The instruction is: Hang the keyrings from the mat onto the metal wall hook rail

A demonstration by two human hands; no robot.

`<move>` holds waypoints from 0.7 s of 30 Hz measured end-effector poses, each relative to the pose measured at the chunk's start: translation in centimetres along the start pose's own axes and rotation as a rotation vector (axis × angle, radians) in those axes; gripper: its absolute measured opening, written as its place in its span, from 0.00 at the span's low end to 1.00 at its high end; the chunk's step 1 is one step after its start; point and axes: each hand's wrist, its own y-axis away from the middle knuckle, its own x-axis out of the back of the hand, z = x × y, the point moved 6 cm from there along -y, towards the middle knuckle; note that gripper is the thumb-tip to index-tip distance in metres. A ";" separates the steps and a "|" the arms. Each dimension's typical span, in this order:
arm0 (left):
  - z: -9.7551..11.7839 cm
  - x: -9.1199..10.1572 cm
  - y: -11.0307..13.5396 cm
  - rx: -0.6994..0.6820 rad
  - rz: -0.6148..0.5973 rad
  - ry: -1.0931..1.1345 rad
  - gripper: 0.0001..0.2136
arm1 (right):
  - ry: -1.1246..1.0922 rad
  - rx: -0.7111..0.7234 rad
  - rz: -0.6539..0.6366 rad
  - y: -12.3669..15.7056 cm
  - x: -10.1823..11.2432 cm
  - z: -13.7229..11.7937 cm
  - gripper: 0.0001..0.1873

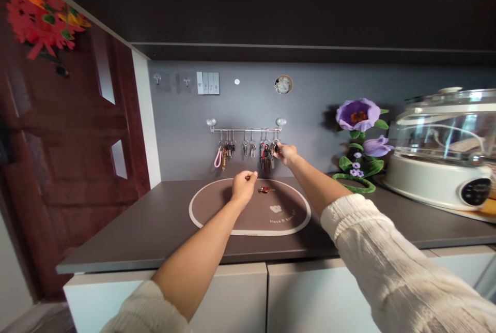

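Observation:
A chrome hook rail [246, 129] on the grey wall carries several key bunches, one with a pink strap [218, 158]. My right hand [285, 154] reaches up to the rail's right end and pinches a dark key [275, 149] hanging there. My left hand [244, 186] hovers over the oval brown mat [217, 214], fingers curled shut; what they hold, if anything, is too small to make out. A red-tagged key [265, 190] lies on the mat just right of my left hand.
A purple crochet flower [358, 136] stands right of the rail. A white cooker with a clear lid [442, 152] sits at the far right. A dark wooden door [65, 131] is on the left. Wall switches [207, 83] are above the rail.

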 end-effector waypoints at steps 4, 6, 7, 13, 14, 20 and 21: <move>-0.1 0.0 -0.1 -0.019 0.010 -0.010 0.13 | 0.003 -0.040 -0.009 0.0 0.2 0.6 0.07; -0.2 0.0 -0.1 -0.019 0.011 -0.012 0.13 | 0.036 -0.019 -0.028 0.1 0.2 0.5 0.09; -0.2 0.0 -0.1 -0.016 0.012 -0.014 0.13 | 0.049 -0.013 -0.033 0.3 0.2 0.4 0.09; -0.4 0.0 -0.2 -0.005 0.009 -0.027 0.13 | 0.094 0.011 -0.051 0.8 0.5 -0.1 0.09; -0.5 0.0 -0.2 -0.007 0.010 -0.027 0.13 | 0.101 0.013 -0.055 0.9 0.6 -0.2 0.09; -0.7 0.0 -0.4 -0.030 -0.003 -0.024 0.13 | 0.181 0.018 -0.056 2.0 1.2 -0.4 0.08; -0.7 0.0 -0.4 -0.033 -0.002 -0.030 0.13 | 0.204 0.020 -0.042 2.2 1.4 -0.4 0.07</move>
